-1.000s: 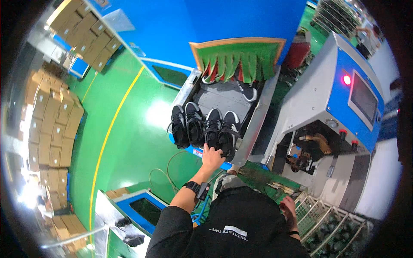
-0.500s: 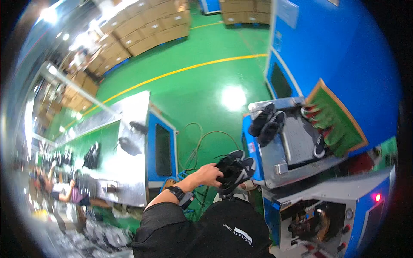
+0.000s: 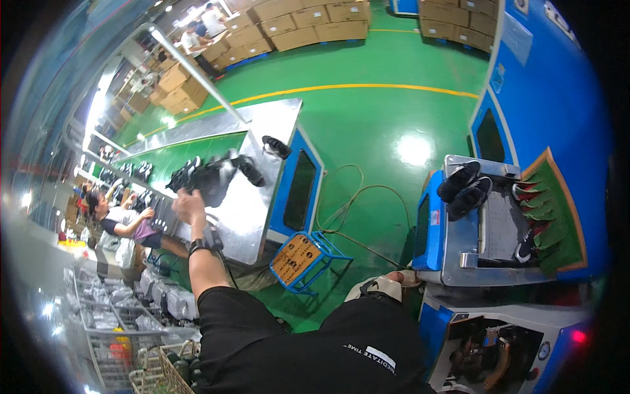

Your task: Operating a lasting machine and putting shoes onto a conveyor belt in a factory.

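My left hand (image 3: pixel 189 207), with a dark watch on its wrist, reaches out over the metal worktable on the left. Its fingers close on a pair of black sneakers (image 3: pixel 187 176), blurred by motion above the tabletop. On the same table, a dark shoe (image 3: pixel 250 172) lies just right of the pair. Closer to the table's right end sits another dark shoe (image 3: pixel 275 147). My right hand is out of the picture. At the right, two black sneakers (image 3: pixel 467 190) stand on the metal rim of a blue machine (image 3: pixel 430 223).
A blue-framed stool (image 3: pixel 298 259) stands between table and machine, near a hose (image 3: pixel 351 203) on the green floor. One person (image 3: pixel 131 220) works along the table's left side. A wire basket (image 3: pixel 161 374) is at lower left. Cartons (image 3: pixel 315 26) are stacked at the back.
My left hand has carried the sneakers from in front of me to the left, over the metal table. The view has turned left, so the stool now shows fully.
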A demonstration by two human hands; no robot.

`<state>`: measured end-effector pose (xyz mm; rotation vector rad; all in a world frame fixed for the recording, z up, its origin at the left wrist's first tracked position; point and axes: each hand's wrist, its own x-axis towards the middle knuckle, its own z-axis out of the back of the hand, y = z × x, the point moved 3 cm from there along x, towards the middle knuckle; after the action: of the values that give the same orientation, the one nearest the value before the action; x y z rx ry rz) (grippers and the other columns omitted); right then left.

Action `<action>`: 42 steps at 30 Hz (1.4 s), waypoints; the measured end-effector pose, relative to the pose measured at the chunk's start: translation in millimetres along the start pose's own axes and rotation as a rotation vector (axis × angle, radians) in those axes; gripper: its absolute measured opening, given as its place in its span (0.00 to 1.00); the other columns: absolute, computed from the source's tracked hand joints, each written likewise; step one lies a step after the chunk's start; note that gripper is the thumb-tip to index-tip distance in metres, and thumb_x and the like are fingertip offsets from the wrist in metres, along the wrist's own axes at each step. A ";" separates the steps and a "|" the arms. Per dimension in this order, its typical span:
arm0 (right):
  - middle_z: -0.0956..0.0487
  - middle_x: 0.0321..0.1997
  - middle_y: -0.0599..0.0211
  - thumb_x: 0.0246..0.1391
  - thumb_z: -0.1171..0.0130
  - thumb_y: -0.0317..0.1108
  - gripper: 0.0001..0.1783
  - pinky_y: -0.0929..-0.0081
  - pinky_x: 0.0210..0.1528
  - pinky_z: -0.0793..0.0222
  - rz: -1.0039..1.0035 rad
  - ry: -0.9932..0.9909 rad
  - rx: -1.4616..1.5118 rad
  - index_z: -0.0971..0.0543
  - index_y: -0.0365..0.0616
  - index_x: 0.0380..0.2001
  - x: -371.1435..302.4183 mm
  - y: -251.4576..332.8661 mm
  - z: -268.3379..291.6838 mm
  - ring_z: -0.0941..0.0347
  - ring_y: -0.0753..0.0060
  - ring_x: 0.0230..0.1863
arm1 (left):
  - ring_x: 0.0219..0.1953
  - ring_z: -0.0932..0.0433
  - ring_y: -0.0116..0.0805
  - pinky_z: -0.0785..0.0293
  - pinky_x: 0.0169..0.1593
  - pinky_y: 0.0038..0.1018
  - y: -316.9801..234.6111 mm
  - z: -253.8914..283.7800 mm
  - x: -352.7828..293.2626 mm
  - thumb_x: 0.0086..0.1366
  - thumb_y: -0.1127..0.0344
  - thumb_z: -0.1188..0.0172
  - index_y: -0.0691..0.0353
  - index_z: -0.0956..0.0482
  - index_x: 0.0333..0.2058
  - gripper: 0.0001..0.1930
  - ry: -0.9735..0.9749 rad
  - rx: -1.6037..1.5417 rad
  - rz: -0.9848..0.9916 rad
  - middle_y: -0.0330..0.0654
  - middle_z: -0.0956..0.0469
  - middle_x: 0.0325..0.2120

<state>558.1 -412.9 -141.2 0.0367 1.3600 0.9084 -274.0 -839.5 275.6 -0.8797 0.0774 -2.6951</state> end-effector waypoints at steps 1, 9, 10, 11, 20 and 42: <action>0.16 0.44 0.51 0.61 0.38 0.36 0.28 0.66 0.49 0.26 0.008 0.009 -0.047 0.26 0.32 0.60 -10.0 -5.8 -6.0 0.20 0.59 0.49 | 0.49 0.22 0.55 0.25 0.54 0.43 -10.7 -8.0 11.0 0.66 0.55 0.44 0.64 0.21 0.46 0.19 0.002 0.084 0.301 0.56 0.20 0.46; 0.17 0.30 0.60 0.60 0.39 0.35 0.18 0.73 0.39 0.26 0.544 -0.434 -0.005 0.19 0.32 0.47 -135.7 152.0 9.8 0.21 0.71 0.32 | 0.41 0.19 0.56 0.25 0.46 0.43 -288.4 -66.4 -261.0 0.65 0.67 0.42 0.67 0.18 0.39 0.10 0.567 -0.793 -0.663 0.56 0.18 0.35; 0.18 0.30 0.59 0.60 0.39 0.30 0.13 0.72 0.39 0.26 0.724 -0.598 0.027 0.18 0.33 0.45 -157.3 192.5 30.1 0.21 0.69 0.31 | 0.40 0.19 0.55 0.24 0.46 0.41 -325.2 -57.6 -322.0 0.64 0.68 0.41 0.66 0.18 0.38 0.09 0.687 -0.896 -0.777 0.55 0.18 0.36; 0.18 0.30 0.60 0.60 0.40 0.25 0.08 0.71 0.39 0.25 0.848 -0.831 -0.099 0.17 0.33 0.40 -189.2 226.4 53.4 0.21 0.68 0.31 | 0.41 0.19 0.54 0.23 0.47 0.41 -360.6 -46.4 -383.2 0.64 0.68 0.41 0.66 0.18 0.39 0.09 0.826 -0.937 -0.880 0.54 0.18 0.36; 0.34 0.72 0.49 0.62 0.45 0.43 0.33 0.44 0.72 0.50 0.518 -1.713 -0.748 0.33 0.40 0.67 -214.3 406.3 184.4 0.40 0.45 0.73 | 0.49 0.18 0.50 0.24 0.53 0.41 -590.6 79.8 -784.3 0.63 0.59 0.38 0.63 0.21 0.52 0.21 1.474 -0.879 -1.841 0.52 0.17 0.43; 0.21 0.58 0.66 0.61 0.49 0.43 0.19 0.58 0.69 0.44 0.496 -2.094 -0.883 0.21 0.51 0.51 -181.4 389.8 195.0 0.27 0.62 0.63 | 0.31 0.21 0.40 0.22 0.37 0.36 -769.4 54.6 -994.4 0.54 0.63 0.27 0.69 0.28 0.42 0.23 2.127 -1.028 -1.089 0.50 0.22 0.38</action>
<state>525.8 -164.0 258.7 0.4941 -1.0447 1.0976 312.1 196.2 -133.9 2.7716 1.6981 -2.5551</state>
